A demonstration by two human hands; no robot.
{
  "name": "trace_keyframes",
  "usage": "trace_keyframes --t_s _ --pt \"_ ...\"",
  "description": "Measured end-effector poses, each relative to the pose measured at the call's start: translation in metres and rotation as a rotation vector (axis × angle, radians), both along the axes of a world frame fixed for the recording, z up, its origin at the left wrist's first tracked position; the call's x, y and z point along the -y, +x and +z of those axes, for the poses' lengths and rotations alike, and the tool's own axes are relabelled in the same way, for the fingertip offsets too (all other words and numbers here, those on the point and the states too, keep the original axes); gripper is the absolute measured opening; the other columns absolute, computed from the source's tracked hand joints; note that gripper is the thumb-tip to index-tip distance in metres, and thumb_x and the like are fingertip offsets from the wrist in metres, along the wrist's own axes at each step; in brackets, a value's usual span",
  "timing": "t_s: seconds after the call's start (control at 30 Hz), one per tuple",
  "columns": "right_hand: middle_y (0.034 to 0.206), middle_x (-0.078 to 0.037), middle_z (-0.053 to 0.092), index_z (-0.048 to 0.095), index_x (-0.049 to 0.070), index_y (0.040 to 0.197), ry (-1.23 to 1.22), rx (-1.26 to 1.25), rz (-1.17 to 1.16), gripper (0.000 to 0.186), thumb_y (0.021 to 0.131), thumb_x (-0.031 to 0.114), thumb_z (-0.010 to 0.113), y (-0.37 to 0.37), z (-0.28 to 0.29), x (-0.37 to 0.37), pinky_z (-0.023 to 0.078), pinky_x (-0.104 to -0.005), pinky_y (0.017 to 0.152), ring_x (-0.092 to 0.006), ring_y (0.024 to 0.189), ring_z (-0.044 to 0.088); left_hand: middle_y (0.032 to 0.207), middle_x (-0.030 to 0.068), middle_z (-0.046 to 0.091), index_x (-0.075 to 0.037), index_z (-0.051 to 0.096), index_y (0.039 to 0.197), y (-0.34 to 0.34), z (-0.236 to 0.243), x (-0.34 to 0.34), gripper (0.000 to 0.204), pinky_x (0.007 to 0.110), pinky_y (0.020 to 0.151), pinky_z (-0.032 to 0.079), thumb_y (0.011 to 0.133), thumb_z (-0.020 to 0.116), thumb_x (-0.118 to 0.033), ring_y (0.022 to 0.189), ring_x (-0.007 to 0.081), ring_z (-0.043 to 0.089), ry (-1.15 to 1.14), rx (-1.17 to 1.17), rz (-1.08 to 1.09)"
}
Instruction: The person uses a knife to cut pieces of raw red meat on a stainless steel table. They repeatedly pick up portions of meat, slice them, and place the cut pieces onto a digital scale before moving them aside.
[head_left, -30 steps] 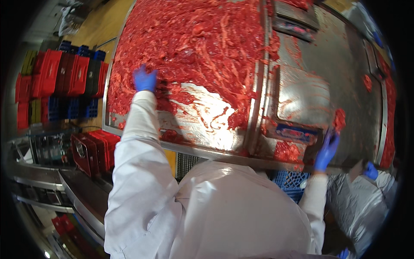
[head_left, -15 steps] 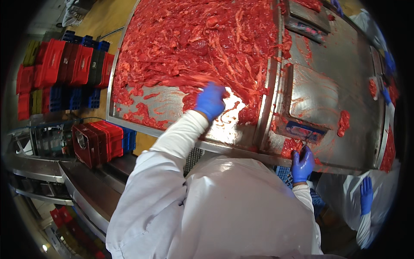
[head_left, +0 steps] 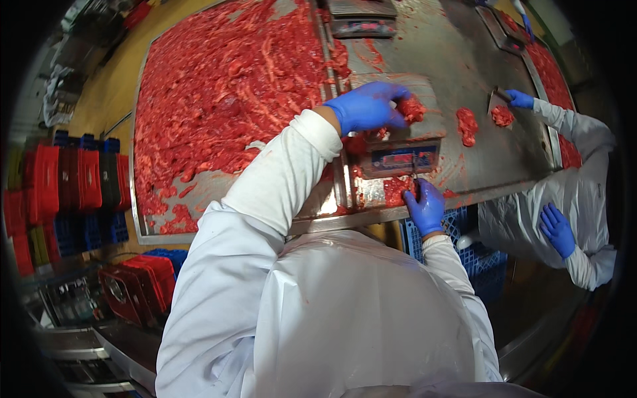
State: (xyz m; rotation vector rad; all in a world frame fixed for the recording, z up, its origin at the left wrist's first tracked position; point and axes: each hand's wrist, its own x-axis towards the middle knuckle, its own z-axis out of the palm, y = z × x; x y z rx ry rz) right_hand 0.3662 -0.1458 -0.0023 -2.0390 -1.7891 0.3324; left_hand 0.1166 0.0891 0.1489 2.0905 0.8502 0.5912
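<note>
My left hand (head_left: 368,107), in a blue glove, is over the steel pan of a bench scale (head_left: 403,159). A lump of raw red meat (head_left: 413,110) is between its fingers, which are slightly blurred. By the table's front edge, my right hand (head_left: 425,207), also gloved in blue, is closed round a thin, dark, upright tool (head_left: 415,167) whose kind I cannot make out. Its fingers are beside a small heap of meat (head_left: 394,191) just in front of the scale. To my left, a wide layer of meat strips (head_left: 225,99) covers much of the steel table.
A second scale (head_left: 361,26) stands farther back. More meat (head_left: 467,126) lies right of my scale. At right a co-worker's gloved hand (head_left: 521,99) holds a flat blade (head_left: 496,97) beside another lump; their other hand (head_left: 557,229) hangs lower. Red crates (head_left: 46,179) are stacked at left.
My left hand has moved right, from the meat layer to over the scale pan, with a lump of meat. The view has shifted right. My right hand stays near the scale's front.
</note>
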Motion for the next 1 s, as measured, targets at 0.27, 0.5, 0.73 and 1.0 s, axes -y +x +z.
trace_keyframes --t_s 0.27,0.5,0.73,1.0 --pt "0.103 -0.016 0.074 0.071 0.004 0.120 0.023 0.000 0.015 0.052 0.085 0.041 0.078 0.004 -0.003 0.008 0.056 -0.0472 0.085 -0.0366 0.094 0.071 0.105 0.0279 0.067 -0.004 0.072 0.112 -0.073 -0.122 0.073 0.036 0.049 0.095 0.054 0.080 0.079 -0.017 0.107 0.0446 0.066 -0.206 -0.535 0.202" --pt "0.103 -0.015 0.074 0.071 0.006 0.121 -0.015 0.016 0.020 0.051 0.086 0.043 0.076 0.009 -0.005 0.006 0.056 -0.0474 0.085 -0.0361 0.095 0.071 0.085 0.0008 0.069 -0.006 0.068 0.098 -0.027 -0.061 0.029 0.009 0.029 0.073 0.053 0.093 0.073 -0.011 0.075 0.0112 0.064 -0.497 0.048 0.123" --pt "0.105 -0.015 0.074 0.069 0.004 0.123 0.034 -0.179 0.017 0.047 0.087 0.033 0.079 0.014 -0.005 0.006 0.057 -0.0441 0.083 -0.0331 0.094 0.073 0.130 0.0177 0.066 -0.009 0.071 0.130 0.004 -0.039 -0.018 0.046 0.041 0.101 0.055 0.085 0.078 -0.018 0.114 0.0345 0.068 0.097 -0.097 0.317" --pt "0.092 0.000 0.068 0.067 -0.001 0.120 -0.044 -0.810 -0.242 0.031 0.093 0.011 0.075 0.040 0.050 0.013 0.051 -0.0246 0.073 -0.0084 0.080 0.060 0.150 0.0258 0.053 -0.006 0.069 0.134 -0.082 -0.116 0.057 0.064 0.051 0.117 0.042 0.076 0.088 -0.028 0.143 0.0408 0.049 0.053 -0.401 0.454"
